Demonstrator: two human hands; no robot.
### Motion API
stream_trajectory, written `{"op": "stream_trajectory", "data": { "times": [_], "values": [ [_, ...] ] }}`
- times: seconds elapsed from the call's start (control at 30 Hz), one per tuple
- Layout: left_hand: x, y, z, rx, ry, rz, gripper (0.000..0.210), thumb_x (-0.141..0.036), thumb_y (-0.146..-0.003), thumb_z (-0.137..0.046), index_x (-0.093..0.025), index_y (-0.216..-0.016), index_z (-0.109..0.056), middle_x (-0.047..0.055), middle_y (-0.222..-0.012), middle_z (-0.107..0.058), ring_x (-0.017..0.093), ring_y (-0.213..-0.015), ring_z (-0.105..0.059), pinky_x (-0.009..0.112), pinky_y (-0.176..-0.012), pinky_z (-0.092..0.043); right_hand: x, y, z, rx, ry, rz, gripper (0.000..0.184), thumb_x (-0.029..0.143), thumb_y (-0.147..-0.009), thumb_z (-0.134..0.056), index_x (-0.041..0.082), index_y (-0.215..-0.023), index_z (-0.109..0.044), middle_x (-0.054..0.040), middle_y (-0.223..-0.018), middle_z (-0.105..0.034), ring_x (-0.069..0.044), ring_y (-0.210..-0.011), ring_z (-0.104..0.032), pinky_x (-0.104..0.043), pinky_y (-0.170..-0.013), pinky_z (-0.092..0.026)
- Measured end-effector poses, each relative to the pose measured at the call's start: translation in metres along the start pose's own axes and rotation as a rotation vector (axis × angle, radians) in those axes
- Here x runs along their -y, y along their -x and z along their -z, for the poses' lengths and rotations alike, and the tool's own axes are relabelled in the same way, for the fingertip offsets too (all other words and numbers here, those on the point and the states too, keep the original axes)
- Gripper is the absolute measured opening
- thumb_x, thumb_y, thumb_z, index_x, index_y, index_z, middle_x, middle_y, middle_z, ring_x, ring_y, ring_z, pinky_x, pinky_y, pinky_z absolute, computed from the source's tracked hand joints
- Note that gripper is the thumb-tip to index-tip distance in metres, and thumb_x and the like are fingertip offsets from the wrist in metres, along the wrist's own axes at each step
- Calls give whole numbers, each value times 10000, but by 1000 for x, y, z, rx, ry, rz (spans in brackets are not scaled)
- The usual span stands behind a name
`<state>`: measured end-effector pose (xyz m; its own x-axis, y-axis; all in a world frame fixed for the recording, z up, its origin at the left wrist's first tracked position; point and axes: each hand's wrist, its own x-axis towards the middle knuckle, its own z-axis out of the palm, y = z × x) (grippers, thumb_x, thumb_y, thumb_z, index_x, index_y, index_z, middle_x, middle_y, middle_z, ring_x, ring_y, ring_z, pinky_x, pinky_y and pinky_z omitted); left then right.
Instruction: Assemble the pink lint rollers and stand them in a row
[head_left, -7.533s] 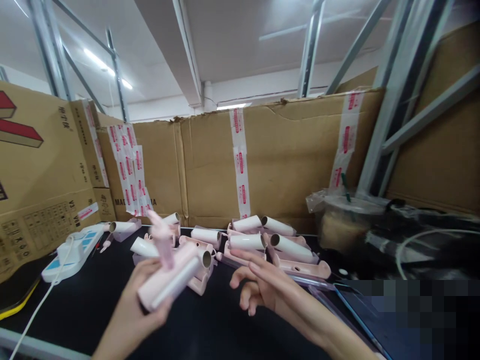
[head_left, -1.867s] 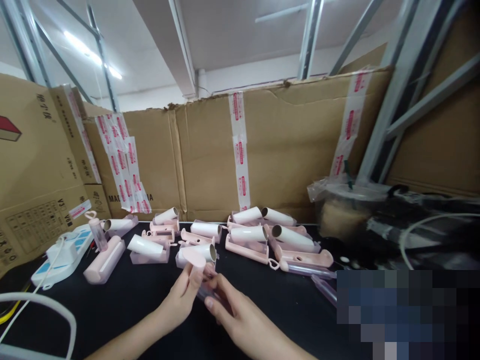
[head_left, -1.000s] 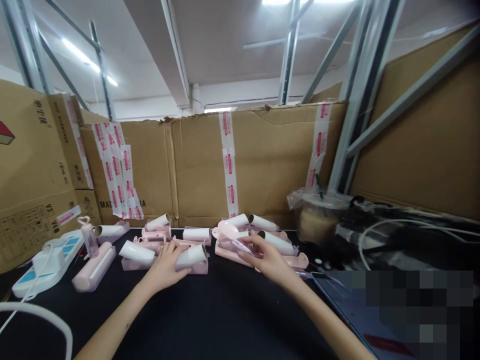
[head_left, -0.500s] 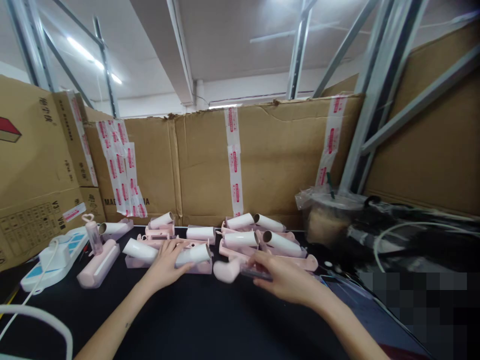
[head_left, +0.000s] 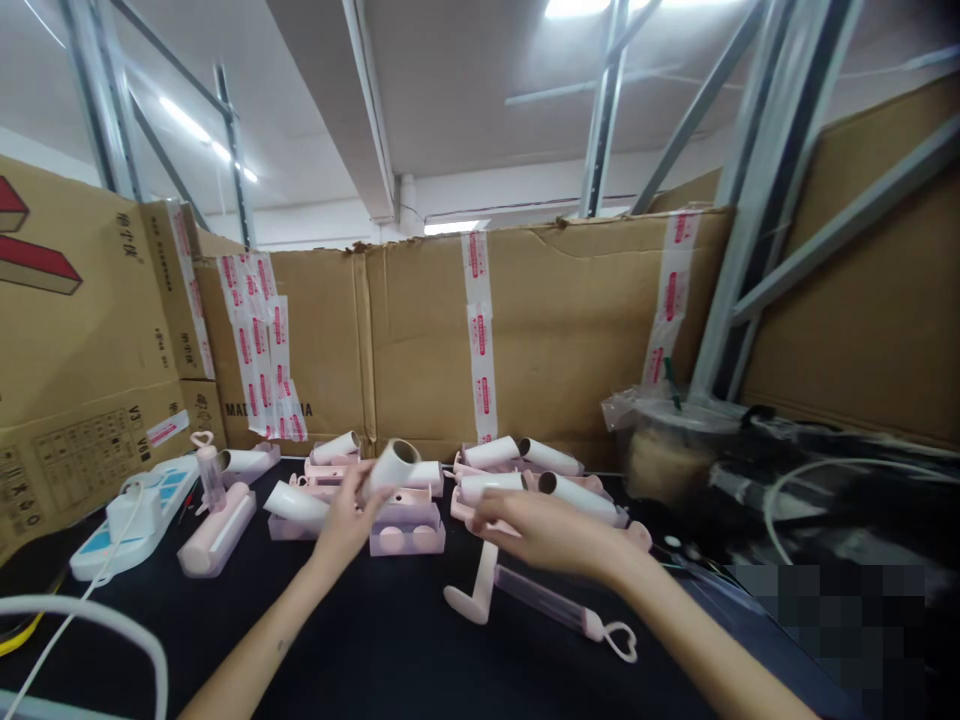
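Note:
My left hand is closed round a white paper roll, tilted up with its hollow end showing. Just under that roll sits a translucent tray with pink round parts inside. My right hand has its fingers curled at the front of the right-hand group, close to another white roll; what they grip, if anything, is hidden. Below my right hand a pale pink bent handle lies on the black table, beside a clear tube with a heart-shaped loop.
More white rolls lie on pink holders. At left stand a pink roller case and a white power strip. A bagged drink cup and dark cables are at right. Cardboard walls close off the back.
My left hand has lifted a white roll from its tray. My right hand has let go of the clear tube, now lying on the table, and moved up to the pink holders.

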<state>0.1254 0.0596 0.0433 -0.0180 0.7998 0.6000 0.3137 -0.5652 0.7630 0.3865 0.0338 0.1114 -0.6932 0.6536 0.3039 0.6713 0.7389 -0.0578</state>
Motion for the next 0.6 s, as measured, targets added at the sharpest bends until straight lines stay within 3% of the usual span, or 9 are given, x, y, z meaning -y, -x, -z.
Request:
{"op": "stream_trajectory", "data": {
  "times": [0.07,0.13,0.23,0.37,0.47,0.6],
  "values": [
    [-6,-2,10,-123,235,73,450,-443,-751,-585,-189,-1096,-445,84,-1083,-573,219,-1019,-551,319,-857,-422,9,-36,-8,113,-39,134,230,103,-783,-490,189,-885,-677,-46,-898,-646,-169,-830,-611,-267,-740,-456],
    [-11,-4,20,-174,424,167,471,-450,-727,-608,-184,-1083,-451,66,-1038,-587,207,-971,-574,296,-812,-445,15,-71,-27,142,-53,162,213,112,-739,-567,200,-891,-688,-54,-987,-615,-185,-905,-588,-298,-799,-435],
    [-17,-4,26,-164,583,315,459,-468,-695,-627,-161,-1016,-511,46,-947,-609,203,-891,-597,274,-736,-469,18,-111,-61,174,-87,186,192,172,-647,-700,227,-830,-708,-54,-1164,-544,-237,-1045,-527,-356,-886,-386],
    [-16,0,19,-75,690,368,468,-414,-662,-665,-174,-1039,-530,25,-909,-621,194,-848,-603,261,-712,-467,13,-132,-89,176,-174,195,139,153,-554,-759,194,-672,-696,-54,-1080,-586,-239,-964,-559,-346,-844,-412],
    [-13,5,11,17,765,362,491,-358,-662,-659,-215,-1101,-493,11,-930,-620,198,-864,-597,283,-738,-457,6,-129,-87,63,-278,173,130,188,-598,-739,176,-701,-660,-41,-971,-615,-200,-899,-574,-299,-800,-438],
    [-11,13,3,74,748,335,476,-279,-642,-655,-212,-1080,-481,22,-975,-600,202,-921,-568,285,-774,-435,4,-108,-67,-213,-399,15,239,316,-871,-452,158,-1015,-559,-65,-903,-616,-179,-839,-589,-324,-739,-469]
  ]
}}
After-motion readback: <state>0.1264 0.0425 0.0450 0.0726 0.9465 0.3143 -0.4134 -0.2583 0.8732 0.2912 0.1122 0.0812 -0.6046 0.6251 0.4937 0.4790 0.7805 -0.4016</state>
